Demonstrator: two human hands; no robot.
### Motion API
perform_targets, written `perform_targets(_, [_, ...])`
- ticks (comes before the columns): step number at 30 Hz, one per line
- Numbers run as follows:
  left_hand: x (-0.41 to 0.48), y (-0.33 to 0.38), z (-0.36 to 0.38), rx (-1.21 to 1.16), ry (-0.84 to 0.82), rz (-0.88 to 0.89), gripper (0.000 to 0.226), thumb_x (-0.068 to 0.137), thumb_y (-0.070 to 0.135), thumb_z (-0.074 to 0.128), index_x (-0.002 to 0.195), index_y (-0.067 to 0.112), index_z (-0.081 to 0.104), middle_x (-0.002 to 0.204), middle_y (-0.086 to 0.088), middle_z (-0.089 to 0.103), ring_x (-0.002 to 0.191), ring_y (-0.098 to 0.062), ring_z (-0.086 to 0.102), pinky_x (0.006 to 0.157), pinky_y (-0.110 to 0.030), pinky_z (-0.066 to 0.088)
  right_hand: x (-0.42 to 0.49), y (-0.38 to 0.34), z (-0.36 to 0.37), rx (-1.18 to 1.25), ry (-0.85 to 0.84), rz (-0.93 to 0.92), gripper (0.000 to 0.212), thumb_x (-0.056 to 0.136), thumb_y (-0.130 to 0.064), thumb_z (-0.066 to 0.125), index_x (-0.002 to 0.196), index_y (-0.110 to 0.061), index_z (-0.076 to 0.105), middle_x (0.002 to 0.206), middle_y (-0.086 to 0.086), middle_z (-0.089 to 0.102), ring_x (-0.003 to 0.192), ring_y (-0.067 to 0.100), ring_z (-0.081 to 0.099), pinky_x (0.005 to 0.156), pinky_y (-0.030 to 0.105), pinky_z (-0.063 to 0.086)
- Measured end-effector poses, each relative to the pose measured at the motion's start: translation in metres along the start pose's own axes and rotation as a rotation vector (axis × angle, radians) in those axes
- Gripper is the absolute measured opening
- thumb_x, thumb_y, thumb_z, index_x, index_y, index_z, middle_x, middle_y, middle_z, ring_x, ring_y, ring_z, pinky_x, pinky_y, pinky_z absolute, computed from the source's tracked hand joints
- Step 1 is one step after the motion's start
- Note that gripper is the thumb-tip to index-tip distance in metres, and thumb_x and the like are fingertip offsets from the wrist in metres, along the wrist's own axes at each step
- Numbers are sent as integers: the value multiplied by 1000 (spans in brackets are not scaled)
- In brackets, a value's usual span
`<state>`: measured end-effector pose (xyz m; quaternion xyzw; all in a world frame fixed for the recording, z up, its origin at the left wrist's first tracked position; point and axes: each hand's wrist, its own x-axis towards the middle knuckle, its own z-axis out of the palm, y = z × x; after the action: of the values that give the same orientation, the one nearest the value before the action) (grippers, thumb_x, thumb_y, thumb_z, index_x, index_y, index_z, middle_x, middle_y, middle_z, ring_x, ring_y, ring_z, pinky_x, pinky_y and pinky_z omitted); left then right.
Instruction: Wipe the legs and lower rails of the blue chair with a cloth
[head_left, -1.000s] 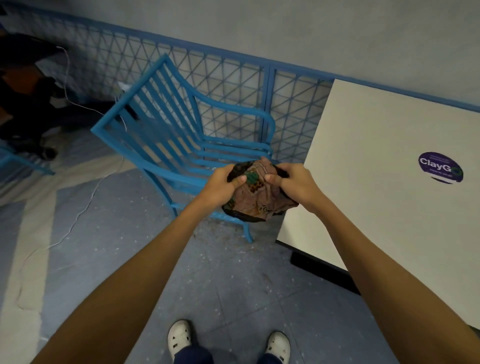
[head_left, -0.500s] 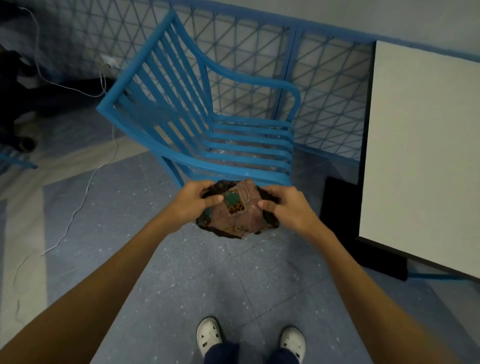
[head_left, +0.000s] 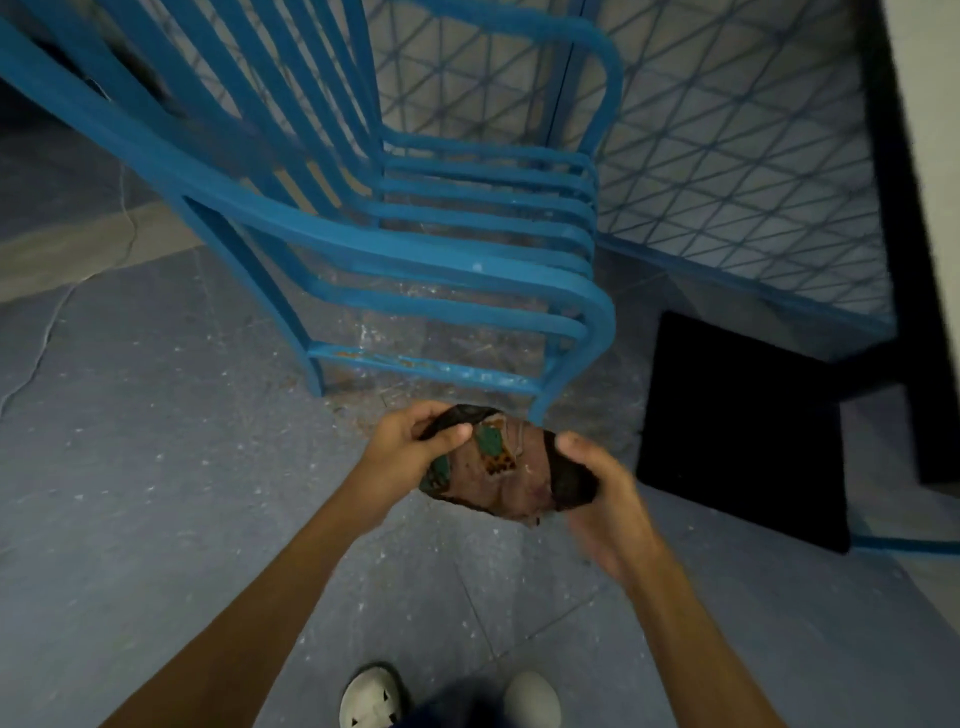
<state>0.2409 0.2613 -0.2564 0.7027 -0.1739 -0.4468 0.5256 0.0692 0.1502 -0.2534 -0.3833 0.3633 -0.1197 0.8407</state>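
Observation:
The blue slatted chair (head_left: 467, 228) fills the upper middle of the head view, its side toward me. Its lower side rail (head_left: 421, 366) runs between two legs just above the floor and looks dusty and chipped. A bunched brown patterned cloth (head_left: 511, 475) with green and orange patches is held low in front of that rail, a little short of it. My left hand (head_left: 408, 449) grips the cloth's left edge and my right hand (head_left: 597, 499) grips its dark right edge. The front leg (head_left: 550, 400) ends just above the cloth.
A blue mesh fence (head_left: 727, 156) stands behind the chair. A black table base (head_left: 743, 426) lies on the floor at right, under a white table edge (head_left: 930, 130). A thin white cable (head_left: 47, 332) trails on the left floor. My shoes (head_left: 371, 699) show at the bottom.
The view has closed in and dropped toward the chair. Both hands have lowered the cloth from seat height to just in front of the lower side rail.

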Motion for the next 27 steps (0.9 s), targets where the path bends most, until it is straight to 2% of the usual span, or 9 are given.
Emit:
perform_targets(3, [33, -40, 31, -40, -10, 13, 8, 87, 13, 65, 90, 19, 68, 88, 4, 72, 80, -6, 68, 75, -21, 56, 26, 36, -30, 391, 9, 91, 62, 90, -43, 49, 132, 4, 51, 133, 26, 53, 125, 37, 51, 106, 48, 41])
perform_targets(7, [80, -86, 60, -19, -7, 32, 8, 89, 13, 63, 95, 15, 66, 91, 1, 70, 83, -10, 66, 79, -22, 53, 59, 78, -69, 440, 111, 131, 46, 100, -27, 33, 109, -1, 70, 118, 23, 64, 101, 32, 67, 73, 39, 59])
perform_targets(9, [97, -104, 72, 20, 12, 52, 8, 89, 13, 62, 95, 12, 67, 89, 1, 70, 81, -9, 65, 74, -18, 53, 72, 90, -81, 445, 100, 154, 51, 99, -36, 35, 107, -2, 72, 119, 21, 65, 102, 31, 67, 74, 39, 58])
perform_targets(12, [119, -129, 85, 85, 16, 94, 7, 88, 13, 63, 93, 11, 67, 83, 5, 68, 73, -2, 63, 63, -9, 49, 92, 102, -100, 414, -9, 182, 68, 81, -59, 57, 122, -5, 64, 131, 21, 57, 117, 34, 59, 88, 46, 54])
perform_targets(14, [133, -143, 90, 117, 23, 134, 9, 87, 16, 65, 94, 12, 69, 83, 7, 69, 75, -1, 63, 64, -8, 48, 107, 109, -111, 405, -99, 187, 81, 61, -57, 79, 121, -5, 64, 132, 21, 56, 118, 34, 57, 91, 47, 52])
perform_targets(16, [145, -153, 92, 155, 41, 183, 14, 86, 18, 66, 97, 10, 69, 87, 5, 70, 82, -6, 65, 69, -11, 49, 121, 116, -119, 384, -170, 172, 83, 54, -52, 85, 119, -4, 66, 130, 21, 58, 116, 33, 60, 89, 45, 53])
perform_targets(22, [177, -168, 87, 400, 77, 406, 12, 85, 21, 67, 96, 17, 72, 90, 4, 72, 89, -12, 67, 82, -26, 50, 166, 122, -106, 157, -31, 60, 55, 82, -39, 59, 126, -6, 59, 119, 20, 64, 101, 30, 66, 85, 41, 56])
perform_targets(24, [179, -153, 82, 530, 54, 507, 20, 87, 27, 65, 103, 18, 73, 94, 9, 71, 91, -6, 64, 80, -19, 46, 176, 117, -101, 60, 49, -36, 51, 84, -34, 61, 125, -5, 58, 121, 21, 64, 107, 32, 63, 94, 41, 51])
perform_targets(27, [178, -130, 63, 542, 89, 599, 24, 89, 28, 62, 109, 17, 70, 94, 11, 67, 89, -2, 60, 78, -10, 39, 174, 99, -100, -171, 211, -263, 23, 90, -25, 61, 106, -10, 65, 110, 14, 68, 98, 25, 65, 92, 38, 51])
